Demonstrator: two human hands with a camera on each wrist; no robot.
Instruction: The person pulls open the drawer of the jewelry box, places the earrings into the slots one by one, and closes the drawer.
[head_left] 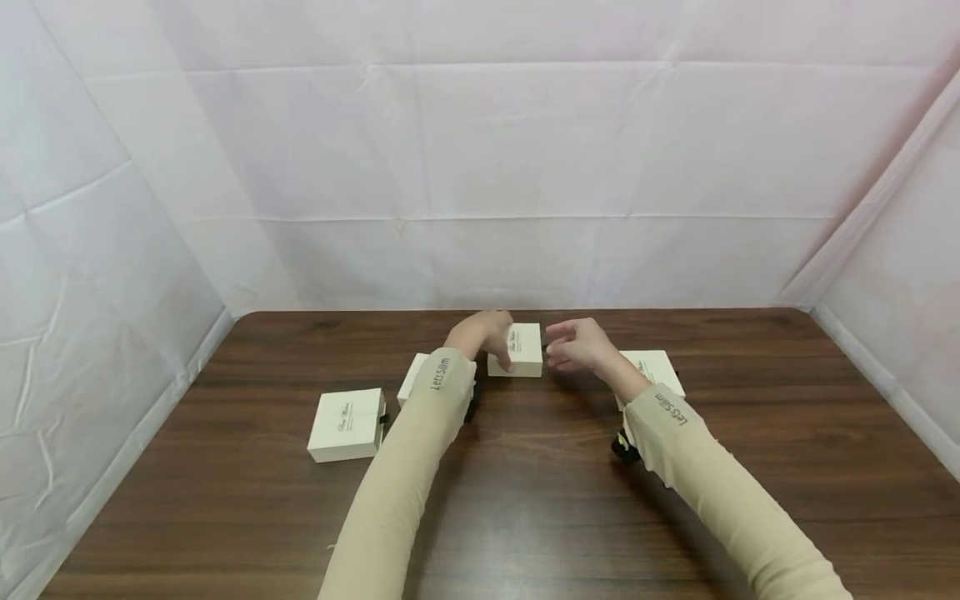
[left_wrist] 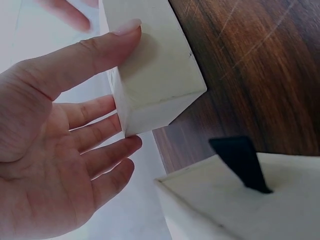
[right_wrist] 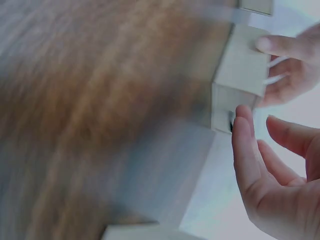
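Above the far-center table (head_left: 525,500), left hand (head_left: 480,333) holds a small white box (head_left: 519,350) w/ thumb on top, fingers underneath, grip closed round it. Right hand (head_left: 581,346) sits just beside box's right end, fingers loosely curled, holding nothing. Three more white boxes lie on table: left (head_left: 347,425), behind left arm (head_left: 414,377), right (head_left: 654,371).

Four white boxes are in view: one held up (head_left: 517,350) between the hands, one far left (head_left: 347,425) on the desk (head_left: 540,500), one (head_left: 415,377) partly behind the left sleeve, and one (head_left: 654,371) behind the right wrist. Two hands show, left (head_left: 480,333) and right (head_left: 581,346). There is one desk.
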